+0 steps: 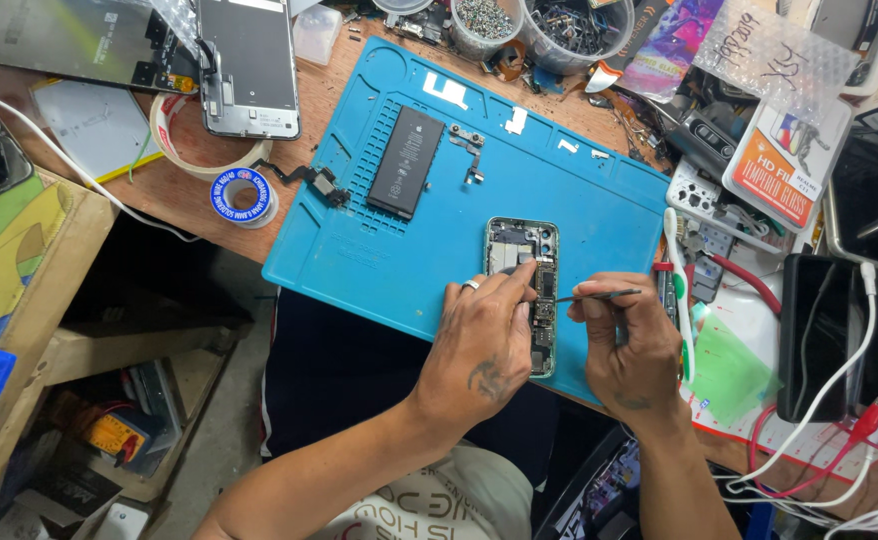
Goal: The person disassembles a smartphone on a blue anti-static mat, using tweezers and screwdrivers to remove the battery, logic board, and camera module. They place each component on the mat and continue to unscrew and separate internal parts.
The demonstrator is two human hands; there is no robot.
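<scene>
An opened phone body [524, 250] with its circuitry showing lies on a blue work mat [379, 250]. My left hand [484, 340] rests on the phone's lower half, fingers pressing on the parts inside. My right hand [634, 345] grips metal tweezers [599, 294], whose tips point left into the phone. A black flat battery [406, 161] lies further back on the mat, with a small flex part [467, 140] and bits of white tape [446, 90] beside it.
A detached phone screen [249, 65] and a tape roll [244, 196] lie at the left on the wooden bench. Tubs of screws [484, 20] stand at the back. At the right are boxed parts [784, 170], a toothbrush [681, 290], dark phones [814, 330] and cables [839, 440].
</scene>
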